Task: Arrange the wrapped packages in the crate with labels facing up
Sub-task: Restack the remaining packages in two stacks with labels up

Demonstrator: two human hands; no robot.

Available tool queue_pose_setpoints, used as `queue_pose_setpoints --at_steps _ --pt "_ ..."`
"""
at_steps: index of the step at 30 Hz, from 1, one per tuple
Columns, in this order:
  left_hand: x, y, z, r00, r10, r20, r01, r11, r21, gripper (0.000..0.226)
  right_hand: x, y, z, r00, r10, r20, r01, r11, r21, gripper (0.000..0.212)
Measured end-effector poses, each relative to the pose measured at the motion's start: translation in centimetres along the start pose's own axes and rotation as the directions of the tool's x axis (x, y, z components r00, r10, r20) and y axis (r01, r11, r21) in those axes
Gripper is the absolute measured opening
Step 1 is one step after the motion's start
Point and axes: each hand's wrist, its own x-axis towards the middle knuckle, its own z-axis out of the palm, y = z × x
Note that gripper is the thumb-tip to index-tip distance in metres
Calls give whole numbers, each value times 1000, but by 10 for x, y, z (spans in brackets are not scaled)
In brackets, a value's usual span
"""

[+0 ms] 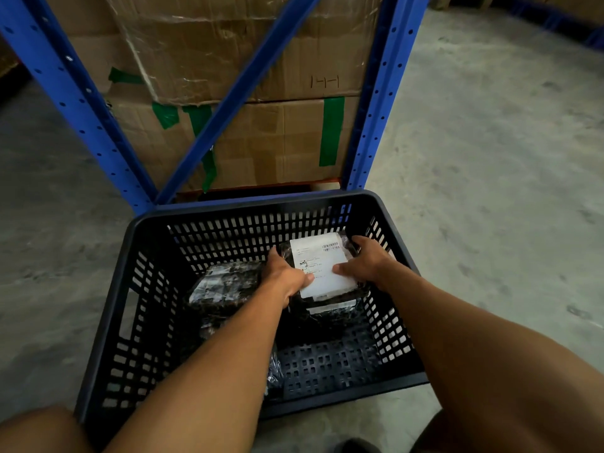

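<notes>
Two-handed grip [322, 273] on labelled package [318, 256]

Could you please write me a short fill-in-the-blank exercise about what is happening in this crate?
1. Both hands, the left hand and the right hand, hold the same wrapped package, whose white label faces ____.
2. The dark plastic crate stands on the ____.
3. A second wrapped package lies to the ____ of the held one.
4. The cardboard boxes behind the crate carry strips of ____ tape.

Missing words: up; floor; left; green
</notes>
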Motion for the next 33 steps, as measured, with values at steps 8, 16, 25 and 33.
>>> queue_pose_setpoints --at_steps 8,16,25,33 --pt "11 -16 12 996 20 -82 -10 993 115 86 25 20 14 997 71 -25 -71 997 -2 78" --pt "25 -10 16 994 11 -109 19 964 265 62 40 16 17 994 112 -18 -113 991 -68 65" --pt "18 -16 7 996 1 -88 24 960 278 78 34 19 21 994 112 -7 -112 992 -60 70" --pt "15 -16 10 994 42 -100 -8 949 316 69 32 22 29 992 116 -40 -120 986 -113 66"
